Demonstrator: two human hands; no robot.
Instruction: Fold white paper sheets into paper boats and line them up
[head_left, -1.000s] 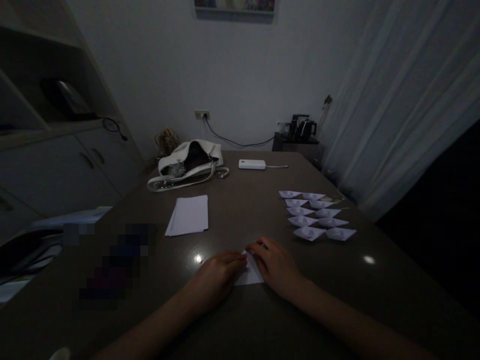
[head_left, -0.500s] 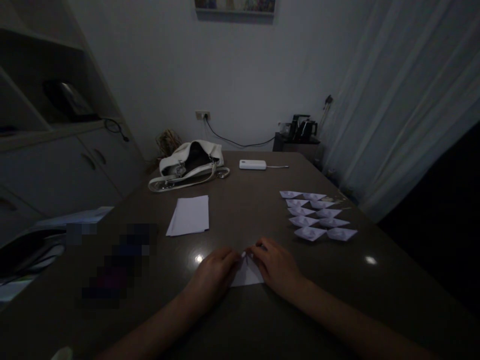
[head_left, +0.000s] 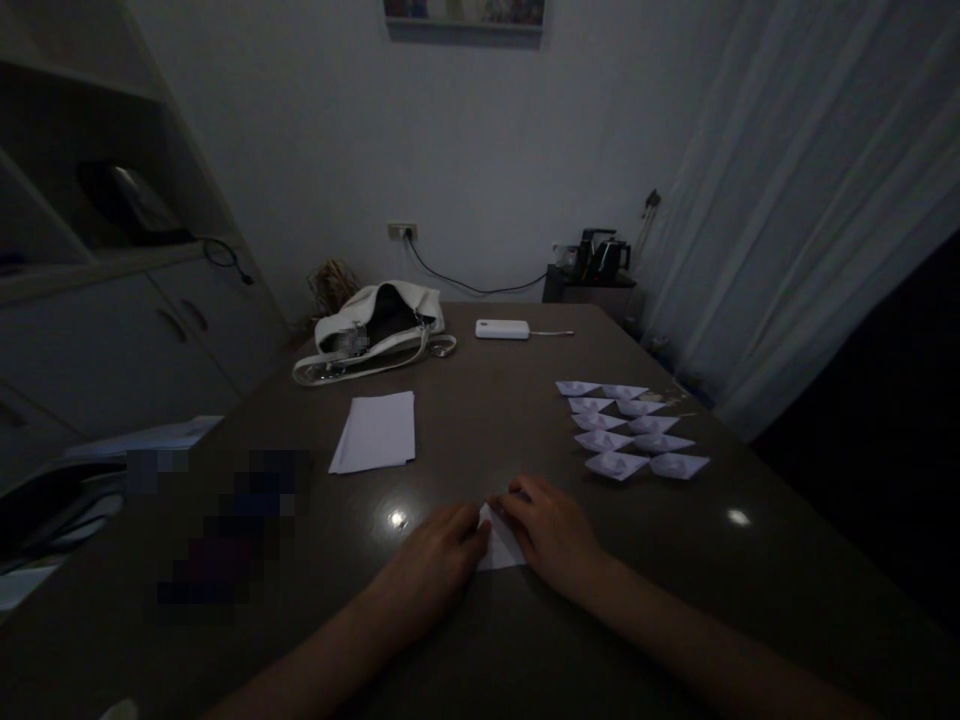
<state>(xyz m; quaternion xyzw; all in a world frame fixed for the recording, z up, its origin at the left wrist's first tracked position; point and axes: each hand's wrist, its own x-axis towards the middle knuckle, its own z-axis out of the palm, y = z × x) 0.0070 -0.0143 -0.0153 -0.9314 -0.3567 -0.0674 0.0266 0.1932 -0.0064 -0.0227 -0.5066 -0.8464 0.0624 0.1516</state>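
Observation:
A small folded white paper [head_left: 498, 547] lies on the dark table [head_left: 480, 640] near its front middle. My left hand [head_left: 435, 560] rests on the paper's left side, fingers curled and pressed down on it. My right hand [head_left: 551, 533] covers its right side, fingertips pinching the top corner. Much of the paper is hidden under both hands.
Several finished paper boats [head_left: 630, 430] lie in two rows to the right. A stack of white sheets [head_left: 375, 432] lies left of centre. A white handbag [head_left: 375, 335] and a white power bank [head_left: 502, 329] with a cable sit at the far end. Cabinets stand left, curtains right.
My hands have drawn closer together over the paper, so less of it shows. The left hand shifted slightly right and nearer.

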